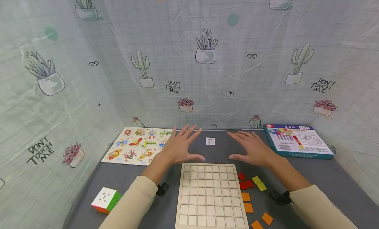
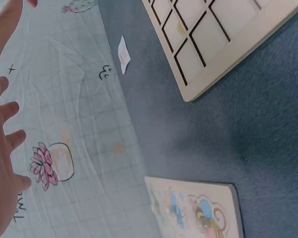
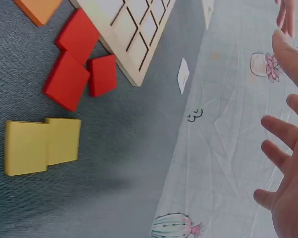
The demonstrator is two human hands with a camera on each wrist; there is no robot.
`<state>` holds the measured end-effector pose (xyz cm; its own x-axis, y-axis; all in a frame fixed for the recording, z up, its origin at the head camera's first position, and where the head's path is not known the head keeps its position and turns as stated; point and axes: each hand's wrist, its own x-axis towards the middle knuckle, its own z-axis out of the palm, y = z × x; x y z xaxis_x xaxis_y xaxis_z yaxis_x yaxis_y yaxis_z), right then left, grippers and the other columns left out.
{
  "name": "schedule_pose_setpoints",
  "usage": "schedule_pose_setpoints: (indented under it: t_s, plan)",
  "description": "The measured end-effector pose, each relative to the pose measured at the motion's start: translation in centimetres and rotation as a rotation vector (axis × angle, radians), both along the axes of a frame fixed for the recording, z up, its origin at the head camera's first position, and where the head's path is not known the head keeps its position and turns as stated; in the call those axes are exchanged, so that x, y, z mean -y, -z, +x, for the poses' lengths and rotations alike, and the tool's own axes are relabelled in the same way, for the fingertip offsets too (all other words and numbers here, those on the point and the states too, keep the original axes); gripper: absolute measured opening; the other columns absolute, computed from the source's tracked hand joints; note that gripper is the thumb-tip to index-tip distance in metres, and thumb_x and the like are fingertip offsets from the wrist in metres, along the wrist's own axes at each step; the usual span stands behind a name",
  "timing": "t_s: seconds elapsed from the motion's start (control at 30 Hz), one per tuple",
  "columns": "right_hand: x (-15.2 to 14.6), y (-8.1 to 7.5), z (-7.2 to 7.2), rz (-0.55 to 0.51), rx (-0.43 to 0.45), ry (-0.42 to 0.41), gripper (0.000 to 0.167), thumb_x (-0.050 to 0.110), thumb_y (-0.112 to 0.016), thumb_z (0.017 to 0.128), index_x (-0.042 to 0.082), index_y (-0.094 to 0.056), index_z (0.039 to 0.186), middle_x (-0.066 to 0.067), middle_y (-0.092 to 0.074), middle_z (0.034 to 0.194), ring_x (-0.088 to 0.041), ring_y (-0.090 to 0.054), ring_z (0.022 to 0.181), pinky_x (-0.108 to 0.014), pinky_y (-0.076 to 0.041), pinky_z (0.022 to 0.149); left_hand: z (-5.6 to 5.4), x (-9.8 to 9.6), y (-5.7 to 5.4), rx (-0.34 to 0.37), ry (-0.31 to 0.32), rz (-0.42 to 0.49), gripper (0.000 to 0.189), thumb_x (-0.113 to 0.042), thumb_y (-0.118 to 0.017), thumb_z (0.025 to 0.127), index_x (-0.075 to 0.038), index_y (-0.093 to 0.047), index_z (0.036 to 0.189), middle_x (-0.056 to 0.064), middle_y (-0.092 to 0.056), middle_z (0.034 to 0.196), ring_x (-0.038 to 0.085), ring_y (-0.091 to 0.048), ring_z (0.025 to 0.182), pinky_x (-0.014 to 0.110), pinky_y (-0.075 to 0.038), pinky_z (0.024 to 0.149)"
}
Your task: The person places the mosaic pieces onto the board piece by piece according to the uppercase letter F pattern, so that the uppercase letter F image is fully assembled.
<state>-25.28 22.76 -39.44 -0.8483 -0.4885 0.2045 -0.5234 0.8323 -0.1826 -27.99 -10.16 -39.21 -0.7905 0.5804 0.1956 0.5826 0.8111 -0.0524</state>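
Both hands are held up over the far end of a wooden grid board (image 1: 211, 182), fingers spread and nothing in them. My left hand (image 1: 178, 144) hovers above the board's far left corner, beside the insect picture board (image 1: 137, 144). My right hand (image 1: 254, 148) hovers past the far right corner. Along the board's right side lie red square tiles (image 3: 66, 79), orange tiles (image 1: 248, 208) and two overlapping yellow tiles (image 3: 27, 147). The board's square cells show bare wood, with a small yellowish spot (image 1: 192, 170) in one near the far left.
A flat puzzle box (image 1: 299, 140) lies at the back right. At the front left sits a colour cube (image 1: 106, 199). A small white printed label (image 1: 210, 141) is on the grey table (image 1: 86, 189) behind the board. Cactus-printed curtain (image 1: 165, 58) encloses the back and sides.
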Motion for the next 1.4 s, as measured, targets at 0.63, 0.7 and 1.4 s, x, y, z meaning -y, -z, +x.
schedule_pose_setpoints:
  t_s: [0.63,0.7,1.4]
  plan:
    - [-2.4,3.3,3.4,-0.122,0.086,-0.101,0.059,0.040,-0.074,0.092,0.021,-0.058,0.146,-0.004,-0.069,0.136,-0.033,-0.061,0.126,-0.057,-0.054,0.100,6.2,3.6,2.1,0.052,-0.019,0.227,0.104,-0.076,-0.064,0.083,-0.039,-0.009,0.164,-0.006,-0.021,0.173,0.031,-0.041,0.152,0.074,-0.026,0.119]
    - [-2.5,3.7,3.6,-0.135,0.112,-0.101,0.056,0.040,-0.074,0.093,0.020,-0.060,0.144,-0.003,-0.069,0.136,-0.033,-0.061,0.126,-0.057,-0.054,0.099,6.9,4.0,2.5,0.050,-0.026,0.233,0.104,-0.076,-0.064,0.083,-0.039,-0.009,0.164,-0.005,-0.021,0.173,0.032,-0.042,0.151,0.074,-0.030,0.117]
    - [-3.1,7.0,5.0,-0.168,0.210,-0.064,0.037,0.025,-0.070,0.096,0.016,-0.070,0.132,-0.005,-0.070,0.133,-0.036,-0.061,0.123,-0.059,-0.053,0.100,11.3,5.5,7.2,0.308,-0.068,0.290,0.094,-0.063,-0.069,0.087,-0.027,-0.027,0.163,0.002,-0.030,0.170,0.032,-0.046,0.148,0.080,-0.031,0.110]
